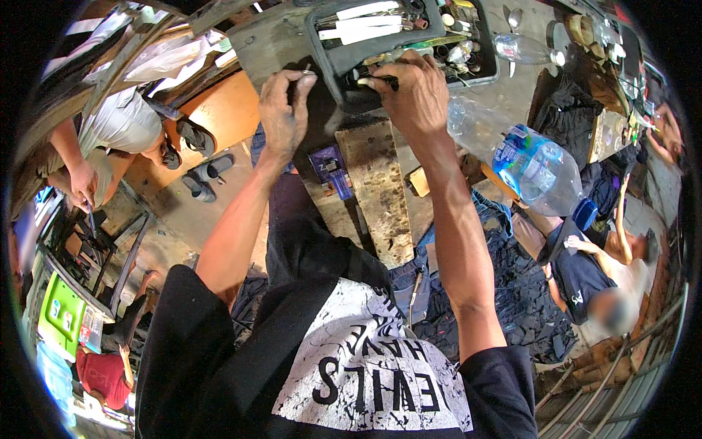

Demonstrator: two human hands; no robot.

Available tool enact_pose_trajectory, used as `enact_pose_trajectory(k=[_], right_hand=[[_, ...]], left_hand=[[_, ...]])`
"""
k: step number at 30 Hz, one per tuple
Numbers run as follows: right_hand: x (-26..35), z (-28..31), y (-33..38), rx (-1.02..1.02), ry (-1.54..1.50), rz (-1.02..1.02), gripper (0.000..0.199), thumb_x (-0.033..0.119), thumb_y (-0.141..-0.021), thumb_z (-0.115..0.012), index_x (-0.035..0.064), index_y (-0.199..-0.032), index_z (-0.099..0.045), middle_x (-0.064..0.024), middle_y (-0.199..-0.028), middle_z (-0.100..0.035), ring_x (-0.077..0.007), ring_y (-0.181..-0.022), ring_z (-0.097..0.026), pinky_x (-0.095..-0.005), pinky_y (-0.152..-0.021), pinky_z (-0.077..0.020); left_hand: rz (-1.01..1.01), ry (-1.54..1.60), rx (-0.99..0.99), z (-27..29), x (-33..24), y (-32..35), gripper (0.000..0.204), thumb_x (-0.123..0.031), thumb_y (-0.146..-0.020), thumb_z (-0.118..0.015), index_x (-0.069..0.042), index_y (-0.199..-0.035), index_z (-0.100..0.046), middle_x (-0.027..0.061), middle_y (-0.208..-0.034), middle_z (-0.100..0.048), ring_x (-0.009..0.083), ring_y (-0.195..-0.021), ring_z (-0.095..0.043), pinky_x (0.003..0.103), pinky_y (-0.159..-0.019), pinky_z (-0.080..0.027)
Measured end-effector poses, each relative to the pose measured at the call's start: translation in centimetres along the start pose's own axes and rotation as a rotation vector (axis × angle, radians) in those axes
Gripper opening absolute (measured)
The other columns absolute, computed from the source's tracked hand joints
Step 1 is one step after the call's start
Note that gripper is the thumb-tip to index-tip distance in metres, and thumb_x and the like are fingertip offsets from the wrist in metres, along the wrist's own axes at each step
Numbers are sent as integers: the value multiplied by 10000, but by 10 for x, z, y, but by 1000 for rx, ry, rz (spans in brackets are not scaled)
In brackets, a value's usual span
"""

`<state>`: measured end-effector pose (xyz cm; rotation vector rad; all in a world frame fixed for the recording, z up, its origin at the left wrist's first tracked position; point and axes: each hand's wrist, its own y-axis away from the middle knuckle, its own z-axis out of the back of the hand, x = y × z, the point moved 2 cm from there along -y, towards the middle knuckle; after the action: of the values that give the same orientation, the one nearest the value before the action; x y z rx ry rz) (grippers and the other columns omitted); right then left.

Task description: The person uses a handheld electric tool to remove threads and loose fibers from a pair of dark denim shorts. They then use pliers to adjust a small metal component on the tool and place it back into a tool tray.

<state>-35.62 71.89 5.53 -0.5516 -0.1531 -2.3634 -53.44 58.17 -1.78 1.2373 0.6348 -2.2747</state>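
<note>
My left hand (284, 110) is raised beside the left edge of a black divided tray (333, 64). Its thumb and forefinger pinch a small, thin piece too tiny to name. Over the tray's near edge, my right hand (418, 91) has its fingers curled against the thumb; whatever they hold is hidden. White strips (369, 23) and several small bottles and odds and ends fill the tray. Closer to me, a worn wooden board (373, 190) lies beside a purple packet (324, 162) and a small purple-blue lighter-like item (341, 185).
Right of my right forearm lies a large clear bottle (534, 164) with a blue cap. A smaller clear bottle (525, 50) and a spoon (515, 18) lie beside the tray. Dark cloth scraps (512, 293) are heaped at lower right. Other people sit at both sides.
</note>
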Motion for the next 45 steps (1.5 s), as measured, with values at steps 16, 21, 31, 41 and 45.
enact_pose_trajectory(k=[16,21,31,41,45], right_hand=[[6,-6,-4,68,-270,-99,205,164,-827,-871,82,-993,-783,-144,-953,-784,-365,-887,-742,-465,-841,-552],[-22,24,-4,229,-270,-225,216,2,-885,-790,59,-1093,-799,-157,-1040,-804,-274,-919,-790,-387,-822,-602],[-15,35,-5,-67,-176,11,184,48,-856,-788,97,-1032,-764,-166,-1039,-733,-395,-1048,-667,-504,-986,-482],[-14,15,-12,78,-141,-68,233,21,-844,-804,89,-1067,-805,-144,-1021,-786,-311,-910,-748,-392,-848,-572],[-21,31,-18,-47,-233,-90,220,-1,-874,-748,102,-1060,-807,-146,-970,-787,-298,-843,-757,-373,-784,-571]], left_hand=[[12,-120,30,-2,-6,-5,156,-160,-956,-792,-32,-1016,-726,118,-977,-753,335,-904,-703,420,-806,-553],[10,-133,-5,-3,-3,-4,189,-172,-954,-795,-29,-1036,-701,127,-962,-745,336,-909,-706,422,-805,-555],[-64,-154,-39,-2,-2,-5,89,-90,-1019,-683,-51,-1093,-712,128,-1002,-749,341,-923,-710,431,-830,-559],[-24,-192,-6,-1,-6,-4,147,-132,-1033,-683,-25,-1128,-719,174,-1089,-765,360,-977,-745,426,-850,-583],[-41,-139,-22,-2,-3,-4,149,-139,-1034,-684,-29,-1126,-726,171,-1078,-765,359,-965,-744,419,-858,-581]])
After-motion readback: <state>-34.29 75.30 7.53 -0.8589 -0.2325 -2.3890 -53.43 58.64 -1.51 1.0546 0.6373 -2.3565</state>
